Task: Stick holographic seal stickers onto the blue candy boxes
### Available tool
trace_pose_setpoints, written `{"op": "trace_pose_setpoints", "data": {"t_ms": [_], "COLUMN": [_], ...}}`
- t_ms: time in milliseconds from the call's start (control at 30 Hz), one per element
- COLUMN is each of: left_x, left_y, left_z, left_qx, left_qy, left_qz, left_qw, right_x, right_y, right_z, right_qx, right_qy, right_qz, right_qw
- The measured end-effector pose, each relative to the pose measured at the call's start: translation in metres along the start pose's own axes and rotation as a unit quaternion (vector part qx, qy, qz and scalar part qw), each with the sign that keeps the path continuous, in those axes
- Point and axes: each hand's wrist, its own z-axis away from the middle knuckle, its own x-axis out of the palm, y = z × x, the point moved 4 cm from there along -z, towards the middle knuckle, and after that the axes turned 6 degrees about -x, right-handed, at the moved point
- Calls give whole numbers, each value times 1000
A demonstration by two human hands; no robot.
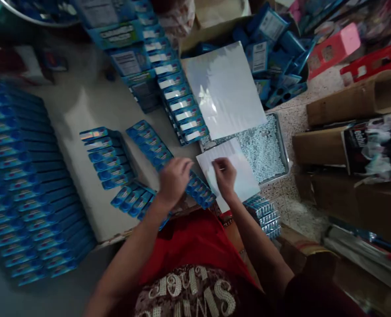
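**White sheet [244, 176] beneath curled fingers**

Head view: the left hand [173, 182] curls over blue packs [200, 189], the right hand [225, 178] over the sheet, beside the tray [284, 149]; through the blur I can't tell whether either grips. Seemingly light, bendable, best taken by an edge, its long axis slants far-left to near-right.

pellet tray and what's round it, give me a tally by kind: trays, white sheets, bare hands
Metal tray: 1
White sheets: 2 (larger sheet, smaller sheet)
Bare hands: 2 (left hand, right hand)
Total: 5

The pale pellets are too small to count.
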Motion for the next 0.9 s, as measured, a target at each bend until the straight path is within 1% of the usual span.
{"op": "trace_pose_setpoints", "data": {"t_ms": [33, 67, 100, 133, 167, 200, 267, 300, 367, 433, 500, 600, 667, 733, 800, 900], "left_x": [39, 75, 106, 132, 153, 170, 193, 201, 212, 221, 228, 233, 233, 232, 231, 232], "left_y": [32, 61, 85, 104, 119, 129, 140, 143, 143, 141, 136, 130, 127, 126, 127, 132], "left_z": [-7, -19, -34, -51, -69, -85, -111, -119, -127, -129, -128, -131, -135, -140, -143, -145], "left_qx": [31, 52, 65, 65, 57, 39, -12, -35, -65, -71, -74, -81, -84, -84, -71, -27], "left_qy": [-41, -72, -92, -103, -111, -119, -137, -146, -159, -170, -184, -195, -191, -178, -162, -151], "left_qz": [-24, -46, -68, -92, -116, -139, -179, -193, -203, -191, -173, -162, -150, -128, -99, -63], "left_qw": [998, 995, 991, 988, 985, 982, 974, 970, 964, 964, 965, 964, 966, 972, 979, 986], "right_x": [-26, -48, -64, -77, -85, -90, -96, -97, -97, -93, -87, -80, -83, -90, -97, -101], "right_y": [23, 44, 61, 75, 87, 96, 112, 119, 133, 147, 160, 171, 168, 157, 142, 124], "right_z": [-8, -16, -23, -31, -38, -44, -56, -61, -71, -80, -87, -96, -103, -114, -129, -150], "right_qx": [24, 44, 60, 66, 63, 53, 26, 12, -10, -20, -21, -26, -49, -96, -155, -220], "right_qy": [41, 71, 91, 98, 93, 84, 69, 64, 54, 32, -4, -39, -43, -45, -62, -114], "right_qz": [4, 7, 9, 13, 19, 27, 50, 63, 86, 99, 104, 106, 112, 135, 174, 233], "right_qw": [999, 996, 994, 993, 993, 995, 996, 996, 995, 994, 994, 993, 992, 985, 971, 940]}}
